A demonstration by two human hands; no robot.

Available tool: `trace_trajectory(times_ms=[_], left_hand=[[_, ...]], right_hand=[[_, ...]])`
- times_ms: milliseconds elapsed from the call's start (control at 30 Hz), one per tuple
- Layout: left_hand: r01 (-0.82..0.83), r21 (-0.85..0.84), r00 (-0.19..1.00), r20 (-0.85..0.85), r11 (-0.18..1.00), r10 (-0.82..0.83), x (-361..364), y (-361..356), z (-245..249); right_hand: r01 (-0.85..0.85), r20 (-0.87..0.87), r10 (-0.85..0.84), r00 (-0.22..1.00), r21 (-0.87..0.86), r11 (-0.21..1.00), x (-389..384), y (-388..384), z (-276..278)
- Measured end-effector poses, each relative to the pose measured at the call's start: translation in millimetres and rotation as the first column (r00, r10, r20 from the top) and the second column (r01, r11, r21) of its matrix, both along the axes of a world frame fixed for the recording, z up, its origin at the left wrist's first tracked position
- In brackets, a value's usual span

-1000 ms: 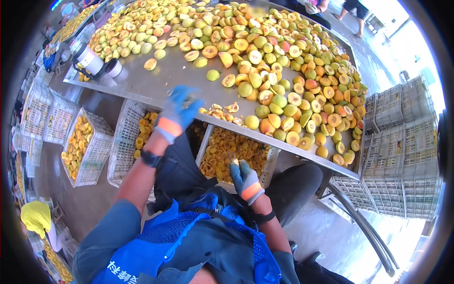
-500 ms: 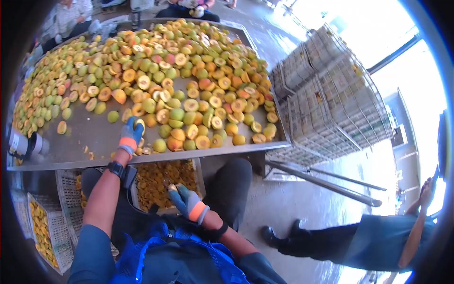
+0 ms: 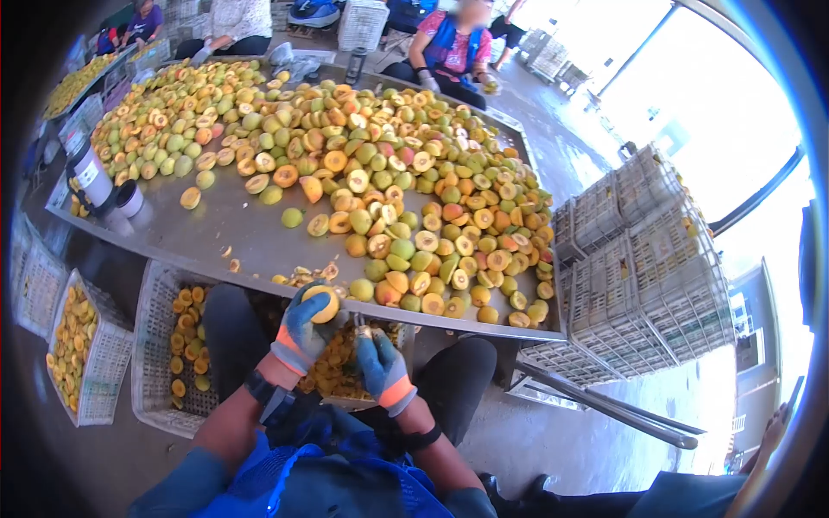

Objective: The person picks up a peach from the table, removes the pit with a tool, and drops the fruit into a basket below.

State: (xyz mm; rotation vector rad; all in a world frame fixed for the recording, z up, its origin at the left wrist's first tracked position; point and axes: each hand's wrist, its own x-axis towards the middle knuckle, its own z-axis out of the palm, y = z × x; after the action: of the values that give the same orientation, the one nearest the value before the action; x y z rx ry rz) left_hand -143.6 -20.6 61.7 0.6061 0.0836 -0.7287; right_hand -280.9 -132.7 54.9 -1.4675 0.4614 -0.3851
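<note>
Two gloved hands (image 3: 341,341), one fruit (image 3: 321,306) and one small tool (image 3: 359,325) meet at the lower centre of the frame.
The left hand (image 3: 300,328) curls round the fruit, which is rounded and yellow-orange, at the near edge of the tabletop (image 3: 250,229); whether it holds a stone cannot be made out. The right hand (image 3: 380,363) grips the metal-tipped tool just beside it. One pile of fruit (image 3: 389,164), green, yellow and orange, too many to count, spreads across the upper centre; one flask (image 3: 91,177) and one cup (image 3: 129,198) stand at the left. One crate (image 3: 408,338) of fruit pieces sits between the knees.
</note>
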Motion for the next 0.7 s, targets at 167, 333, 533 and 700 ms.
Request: trace_trajectory(times_ms=[167, 333, 533, 700], left_hand=[[-0.02, -0.353, 0.982, -0.18, 0.936, -0.047, -2, 2, 7], [-0.025, -0.37, 0.99, -0.139, 0.929, -0.029, -10, 0, 21], [-0.011, -0.289, 1.0, 0.024, 0.957, 0.019, -20, 2, 18], [-0.123, 0.038, 0.891, 0.444, 0.992, 0.094, -29, -2, 17]], right_hand=[[-0.068, -0.05, 0.064, 0.997, -0.084, 0.994, 2, -1, 27], [-0.124, -0.046, 0.115, 0.992, -0.414, 0.902, 5, -1, 46], [-0.119, -0.059, 0.103, 0.993, -0.446, 0.887, 15, 6, 50], [-0.221, -0.234, 0.124, 0.964, -0.455, 0.863, 16, 9, 44]])
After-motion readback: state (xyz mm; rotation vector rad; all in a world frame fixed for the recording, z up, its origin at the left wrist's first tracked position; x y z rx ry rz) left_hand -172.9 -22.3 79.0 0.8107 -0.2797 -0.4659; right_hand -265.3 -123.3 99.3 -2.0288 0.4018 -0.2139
